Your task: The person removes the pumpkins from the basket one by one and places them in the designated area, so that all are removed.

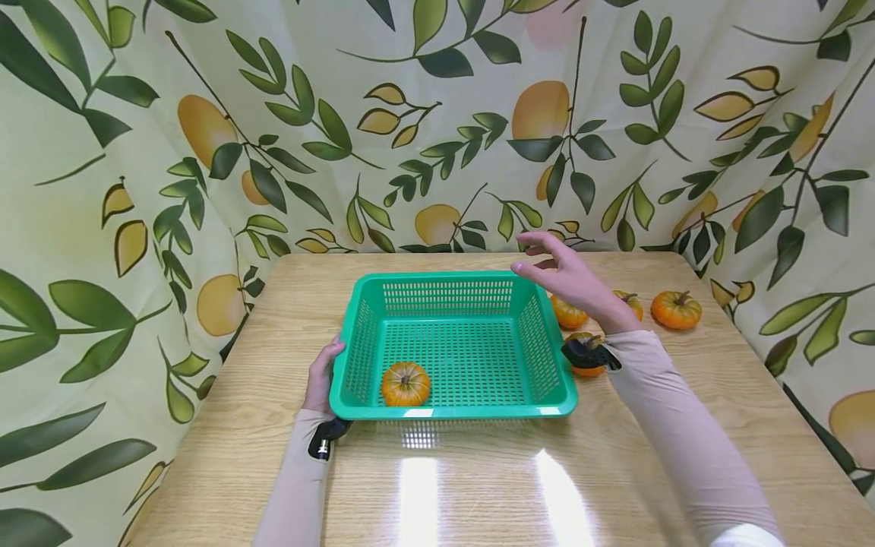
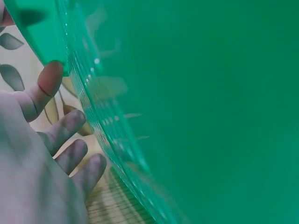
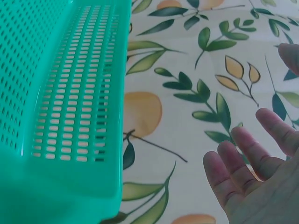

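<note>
A green plastic basket [image 1: 451,412] with slotted walls stands on the table, one small orange pumpkin [image 1: 406,384] lying in its near left part. My left hand [image 1: 321,376] is at the basket's left side. In the left wrist view, that hand's loosely extended fingers [image 2: 70,156] lie close along the outer wall, its thumb near the rim. Over the basket's back right corner, my right hand [image 1: 567,281] is raised with nothing in it, fingers spread and slightly bent. Several more pumpkins [image 1: 677,310] sit right of the basket, some partly hidden by my right hand and wrist.
The light wooden table [image 1: 260,456] reaches back to a curtain [image 1: 307,190] printed with leaves and fruit, which also hangs along both sides. A black wrist camera [image 1: 589,354] is strapped to my right sleeve, another [image 1: 330,433] to my left.
</note>
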`<state>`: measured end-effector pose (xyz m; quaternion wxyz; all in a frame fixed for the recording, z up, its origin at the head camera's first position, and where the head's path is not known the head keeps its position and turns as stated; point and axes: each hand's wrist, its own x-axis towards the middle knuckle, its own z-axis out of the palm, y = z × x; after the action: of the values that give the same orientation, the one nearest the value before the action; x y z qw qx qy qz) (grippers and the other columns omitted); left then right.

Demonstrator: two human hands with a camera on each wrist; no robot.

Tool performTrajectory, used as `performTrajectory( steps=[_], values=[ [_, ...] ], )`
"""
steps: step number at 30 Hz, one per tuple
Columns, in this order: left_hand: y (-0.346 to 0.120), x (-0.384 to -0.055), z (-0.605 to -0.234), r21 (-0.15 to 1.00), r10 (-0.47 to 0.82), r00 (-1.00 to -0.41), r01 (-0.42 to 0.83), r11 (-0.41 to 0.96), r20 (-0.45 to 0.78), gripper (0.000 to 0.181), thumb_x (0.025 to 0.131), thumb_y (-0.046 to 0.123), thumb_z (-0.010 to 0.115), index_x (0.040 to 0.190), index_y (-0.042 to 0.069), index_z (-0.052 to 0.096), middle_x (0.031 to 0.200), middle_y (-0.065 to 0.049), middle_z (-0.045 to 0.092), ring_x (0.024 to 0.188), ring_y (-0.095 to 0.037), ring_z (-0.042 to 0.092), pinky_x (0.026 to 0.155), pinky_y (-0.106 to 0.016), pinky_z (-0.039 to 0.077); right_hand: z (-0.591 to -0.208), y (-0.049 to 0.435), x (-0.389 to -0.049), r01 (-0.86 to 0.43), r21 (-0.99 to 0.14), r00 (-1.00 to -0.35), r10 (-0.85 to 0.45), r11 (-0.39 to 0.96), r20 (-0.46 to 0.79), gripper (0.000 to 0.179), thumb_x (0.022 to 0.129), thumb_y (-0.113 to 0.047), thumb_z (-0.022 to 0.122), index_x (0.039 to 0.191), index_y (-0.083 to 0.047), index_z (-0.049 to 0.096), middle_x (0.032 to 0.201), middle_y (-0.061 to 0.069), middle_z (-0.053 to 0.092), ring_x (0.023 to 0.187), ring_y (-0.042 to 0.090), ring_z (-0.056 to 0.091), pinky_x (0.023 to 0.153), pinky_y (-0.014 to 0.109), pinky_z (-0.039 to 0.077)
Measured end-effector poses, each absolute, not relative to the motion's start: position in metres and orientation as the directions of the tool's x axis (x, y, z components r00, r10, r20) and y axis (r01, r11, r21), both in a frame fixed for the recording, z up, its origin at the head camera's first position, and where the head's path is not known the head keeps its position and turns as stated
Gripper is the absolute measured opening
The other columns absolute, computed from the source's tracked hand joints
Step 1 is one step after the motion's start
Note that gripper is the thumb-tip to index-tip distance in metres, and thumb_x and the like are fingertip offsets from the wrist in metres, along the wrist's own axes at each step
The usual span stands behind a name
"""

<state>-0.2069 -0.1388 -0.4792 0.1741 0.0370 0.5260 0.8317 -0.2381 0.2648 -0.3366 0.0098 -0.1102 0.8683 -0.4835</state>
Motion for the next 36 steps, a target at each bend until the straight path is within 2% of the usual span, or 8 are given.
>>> performTrajectory(
  steps=[3, 6, 11, 13, 17, 22, 30, 36],
  values=[
    [-0.138, -0.206, -0.478, 0.886, 0.333, -0.936, -0.247, -0.394, -0.113, 0.06, 0.101, 0.031, 0.023, 0.16, 0.028, 0.02, 0.151, -0.009, 0.04, 0.127, -0.021, 0.048, 0.107, -0.034, 0.043, -0.338, 0.257, -0.241, -0.197, -0.842, -0.97, -0.226, 0.503, 0.091, 0.06, 0.098, -0.04, 0.065, 0.15, -0.022, 0.042, 0.154, 0.003, 0.042, 0.138, 0.028, 0.039, 0.11, 0.052, 0.038],
    [-0.138, -0.207, -0.479, 0.877, 0.331, -0.937, -0.246, -0.412, -0.108, 0.054, 0.102, 0.034, 0.023, 0.156, 0.027, 0.028, 0.144, -0.003, 0.049, 0.124, -0.018, 0.052, 0.106, -0.033, 0.045, -0.339, 0.248, -0.244, -0.211, -0.845, -0.962, -0.255, 0.491, 0.092, 0.06, 0.098, -0.04, 0.066, 0.15, -0.023, 0.042, 0.154, 0.002, 0.042, 0.138, 0.029, 0.039, 0.111, 0.052, 0.037],
    [-0.139, -0.209, -0.48, 0.871, 0.327, -0.941, -0.228, -0.435, -0.083, 0.054, 0.107, 0.044, 0.028, 0.145, 0.01, 0.045, 0.124, -0.001, 0.066, 0.111, -0.017, 0.063, 0.098, -0.035, 0.052, -0.341, 0.232, -0.25, -0.247, -0.845, -0.945, -0.312, 0.475, 0.101, 0.058, 0.098, -0.039, 0.066, 0.149, -0.024, 0.043, 0.152, 0.001, 0.043, 0.137, 0.027, 0.04, 0.111, 0.052, 0.038],
    [-0.139, -0.21, -0.48, 0.884, 0.318, -0.946, -0.205, -0.42, -0.068, 0.054, 0.107, 0.045, 0.03, 0.148, 0.012, 0.042, 0.132, -0.002, 0.062, 0.117, -0.018, 0.061, 0.1, -0.035, 0.051, -0.341, 0.224, -0.253, -0.26, -0.846, -0.936, -0.336, 0.464, 0.104, 0.057, 0.098, -0.038, 0.066, 0.148, -0.025, 0.043, 0.152, 0.001, 0.043, 0.137, 0.027, 0.041, 0.11, 0.051, 0.039],
    [-0.141, -0.211, -0.48, 0.912, 0.311, -0.95, -0.16, -0.378, -0.038, 0.053, 0.107, 0.039, 0.03, 0.159, 0.033, 0.024, 0.16, 0.0, 0.033, 0.141, -0.021, 0.038, 0.112, -0.037, 0.038, -0.343, 0.21, -0.258, -0.281, -0.847, -0.917, -0.388, 0.451, 0.098, 0.057, 0.099, -0.037, 0.065, 0.15, -0.025, 0.043, 0.154, 0.003, 0.042, 0.137, 0.027, 0.041, 0.109, 0.051, 0.042],
    [-0.143, -0.215, -0.484, 0.914, 0.301, -0.953, -0.144, -0.38, -0.025, 0.061, 0.105, 0.028, 0.037, 0.16, 0.043, 0.017, 0.17, 0.009, 0.015, 0.152, -0.024, 0.021, 0.118, -0.045, 0.025, -0.348, 0.191, -0.262, -0.303, -0.846, -0.889, -0.451, 0.439, 0.085, 0.056, 0.099, -0.033, 0.065, 0.15, -0.022, 0.043, 0.155, 0.005, 0.042, 0.14, 0.029, 0.04, 0.112, 0.051, 0.04],
    [-0.147, -0.218, -0.485, 0.909, 0.314, -0.95, -0.137, -0.393, -0.008, 0.06, 0.103, 0.022, 0.032, 0.16, 0.037, 0.023, 0.168, 0.005, 0.02, 0.146, -0.022, 0.031, 0.111, -0.036, 0.038, -0.361, 0.17, -0.263, -0.32, -0.852, -0.835, -0.548, 0.414, 0.047, 0.056, 0.099, -0.028, 0.066, 0.148, -0.012, 0.045, 0.155, 0.013, 0.044, 0.139, 0.035, 0.041, 0.114, 0.052, 0.04],
    [-0.15, -0.219, -0.486, 0.899, 0.354, -0.935, -0.128, -0.418, 0.031, 0.06, 0.103, 0.021, 0.03, 0.161, 0.033, 0.019, 0.162, -0.002, 0.028, 0.135, -0.021, 0.044, 0.105, -0.032, 0.047, -0.371, 0.158, -0.264, -0.301, -0.849, -0.812, -0.583, 0.434, -0.01, 0.058, 0.098, -0.034, 0.067, 0.149, -0.015, 0.045, 0.155, 0.011, 0.043, 0.142, 0.035, 0.039, 0.115, 0.05, 0.04]
  ],
)
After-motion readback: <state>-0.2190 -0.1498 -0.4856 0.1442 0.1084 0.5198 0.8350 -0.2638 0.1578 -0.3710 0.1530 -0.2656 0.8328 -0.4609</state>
